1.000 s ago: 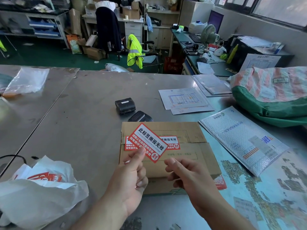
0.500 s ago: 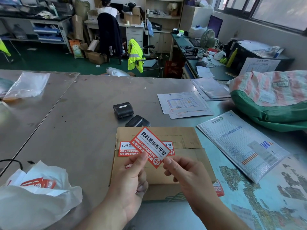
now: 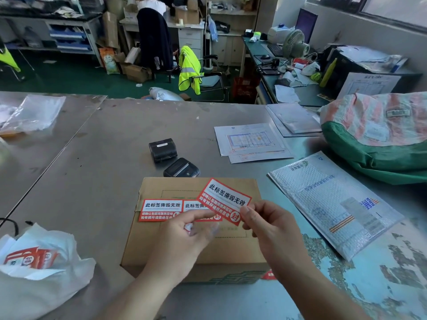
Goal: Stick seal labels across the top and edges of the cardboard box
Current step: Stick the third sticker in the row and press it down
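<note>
A flat cardboard box (image 3: 143, 250) lies on the metal table in front of me. Two red-and-white seal labels (image 3: 160, 210) are stuck side by side along its top seam. Just above the box, tilted, is a third seal label (image 3: 225, 199); my right hand (image 3: 272, 229) pinches its lower right corner. My left hand (image 3: 178, 248) is blurred below the label's left end, fingers curled around a small white-and-red scrap of backing paper (image 3: 188, 226). Whether it touches the held label I cannot tell. Another red label (image 3: 269, 274) peeks out at the box's front right corner.
A white plastic bag (image 3: 34, 269) with more labels lies at the left. Two black portable printers (image 3: 163, 150) sit just behind the box. To the right are a bubble mailer (image 3: 328, 204), printed sheets (image 3: 251, 142) and a green-and-striped sack (image 3: 379, 139).
The loose label passed from my left hand's pinch to my right hand and shifted right. My view has moved so that both stuck labels on the seam now show.
</note>
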Demonstrator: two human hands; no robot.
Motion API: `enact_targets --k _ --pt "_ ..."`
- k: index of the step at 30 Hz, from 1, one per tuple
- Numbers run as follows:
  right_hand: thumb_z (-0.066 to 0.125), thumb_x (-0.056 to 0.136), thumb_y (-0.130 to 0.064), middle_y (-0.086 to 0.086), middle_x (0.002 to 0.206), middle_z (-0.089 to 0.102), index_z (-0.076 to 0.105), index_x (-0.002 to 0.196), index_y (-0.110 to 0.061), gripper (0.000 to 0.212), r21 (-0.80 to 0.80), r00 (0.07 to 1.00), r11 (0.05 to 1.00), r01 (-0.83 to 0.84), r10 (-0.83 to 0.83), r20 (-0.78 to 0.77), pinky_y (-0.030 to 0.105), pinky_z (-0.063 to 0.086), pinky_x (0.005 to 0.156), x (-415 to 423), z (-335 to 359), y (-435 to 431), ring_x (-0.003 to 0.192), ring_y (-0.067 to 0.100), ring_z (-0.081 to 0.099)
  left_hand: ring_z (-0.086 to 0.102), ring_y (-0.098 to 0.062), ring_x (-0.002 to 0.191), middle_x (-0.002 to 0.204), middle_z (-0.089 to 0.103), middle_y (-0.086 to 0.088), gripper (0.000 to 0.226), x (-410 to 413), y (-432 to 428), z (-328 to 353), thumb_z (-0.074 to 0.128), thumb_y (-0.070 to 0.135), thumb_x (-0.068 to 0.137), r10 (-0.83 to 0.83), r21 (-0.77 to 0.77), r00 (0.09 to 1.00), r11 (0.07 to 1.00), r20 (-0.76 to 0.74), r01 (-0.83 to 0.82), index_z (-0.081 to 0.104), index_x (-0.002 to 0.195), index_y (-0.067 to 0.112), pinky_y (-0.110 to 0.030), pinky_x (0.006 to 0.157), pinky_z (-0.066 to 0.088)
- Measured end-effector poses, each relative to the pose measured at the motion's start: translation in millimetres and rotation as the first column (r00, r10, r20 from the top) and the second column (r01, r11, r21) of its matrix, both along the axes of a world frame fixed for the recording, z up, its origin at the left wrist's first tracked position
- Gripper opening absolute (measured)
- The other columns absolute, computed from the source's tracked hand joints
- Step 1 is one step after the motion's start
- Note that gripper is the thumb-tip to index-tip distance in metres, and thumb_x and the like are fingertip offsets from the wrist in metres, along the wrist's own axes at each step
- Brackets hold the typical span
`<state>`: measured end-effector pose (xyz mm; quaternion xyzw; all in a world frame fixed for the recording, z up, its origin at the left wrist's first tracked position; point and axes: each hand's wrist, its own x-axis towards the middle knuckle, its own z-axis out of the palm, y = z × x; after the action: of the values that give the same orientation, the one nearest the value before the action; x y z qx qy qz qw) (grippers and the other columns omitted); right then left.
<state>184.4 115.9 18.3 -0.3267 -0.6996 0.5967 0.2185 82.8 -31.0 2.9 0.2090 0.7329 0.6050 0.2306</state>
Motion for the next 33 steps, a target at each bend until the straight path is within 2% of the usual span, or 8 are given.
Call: enact_targets --k 2,3,6,11,17,23,28,33 --pt "0.068 0.092 -0.019 0.009 0.066 0.07 0.068 0.071 -0.011 0.023 0.009 0.999 0.999 0.032 -0.032 0.012 0.034 0.044 0.063 5 0 18 0.059 0.011 0.056 0.045 -0.002 0.045 0.045 0.049 0.016 0.017 -1 7 -4 0.072 0.036 0.081 0.023 -0.078 0.993 0.996 -0.115 -0.032 0.071 0.096 0.03 -0.011 0.047 0.031" --pt "0.067 0.093 -0.018 0.008 0.067 0.071 0.068 0.071 -0.012 0.023 0.0 0.999 0.999 0.044 -0.044 0.018 0.035 0.045 0.064 7 0 27 0.061 0.011 0.059 0.044 -0.004 0.043 0.043 0.049 0.016 0.012 -1 10 -6 0.071 0.031 0.084 0.062 -0.076 0.991 0.995 -0.121 -0.072 0.071 0.095 0.028 -0.011 0.046 0.03" --pt "0.062 0.095 -0.012 0.003 0.066 0.071 0.067 0.074 -0.01 0.022 -0.089 0.999 0.995 0.042 -0.04 0.023 0.035 0.045 0.062 14 -3 54 0.063 0.015 0.061 0.061 -0.005 0.058 0.062 0.067 0.021 0.008 -2 17 -6 0.064 0.026 0.09 0.171 -0.04 0.98 0.984 -0.1 -0.175 0.071 0.09 0.026 -0.008 0.052 0.039" --pt "0.059 0.098 -0.019 0.004 0.064 0.065 0.066 0.079 -0.001 0.028 -0.144 0.978 0.981 -0.13 0.151 0.146 0.031 0.043 0.058 20 -20 84 0.06 0.017 0.056 0.045 -0.015 0.04 0.051 0.055 0.001 0.019 -3 21 -10 0.052 0.031 0.096 0.221 -0.053 0.972 0.973 -0.084 -0.226 0.07 0.091 0.028 -0.02 0.044 0.04" --pt "0.057 0.1 -0.018 0.004 0.055 0.05 0.061 0.074 -0.005 0.03 -0.257 0.918 0.929 -0.265 0.325 0.228 0.024 0.032 0.048 17 -22 90 0.046 0.012 0.04 0.045 -0.006 0.034 0.05 0.055 -0.006 0.013 -4 21 0 0.058 0.035 0.093 0.227 -0.164 0.96 0.953 -0.162 -0.253 0.069 0.087 0.03 -0.011 0.035 0.034" --pt "0.059 0.1 -0.02 -0.008 0.045 0.044 0.065 0.074 -0.007 0.029 -0.236 0.855 0.916 -0.325 0.391 0.341 0.022 0.025 0.044 -2 -20 101 0.041 0.007 0.033 0.056 0.001 0.049 0.05 0.06 0.017 0.008 -13 20 -7 0.066 0.033 0.089 0.153 -0.265 0.951 0.937 -0.269 -0.226 0.07 0.083 0.029 -0.009 0.044 0.038" --pt "0.061 0.099 -0.023 -0.01 0.042 0.044 0.069 0.085 -0.002 0.026 -0.246 0.837 0.919 -0.307 0.384 0.389 0.02 0.025 0.042 -15 -21 110 0.04 0.006 0.032 0.035 -0.01 0.04 0.04 0.041 0.009 0.002 -21 24 -20 0.069 0.035 0.085 0.087 -0.315 0.927 0.925 -0.364 -0.21 0.07 0.084 0.033 -0.017 0.041 0.027" --pt "0.063 0.098 -0.024 -0.01 0.04 0.044 0.068 0.083 -0.001 0.028 -0.251 0.826 0.926 -0.283 0.368 0.427 0.02 0.025 0.041 -23 -27 112 0.038 0.007 0.031 0.046 -0.005 0.046 0.043 0.042 0.009 0.009 -29 33 -22 0.069 0.041 0.083 0.003 -0.382 0.865 0.896 -0.502 -0.225 0.068 0.091 0.037 -0.017 0.045 0.026"
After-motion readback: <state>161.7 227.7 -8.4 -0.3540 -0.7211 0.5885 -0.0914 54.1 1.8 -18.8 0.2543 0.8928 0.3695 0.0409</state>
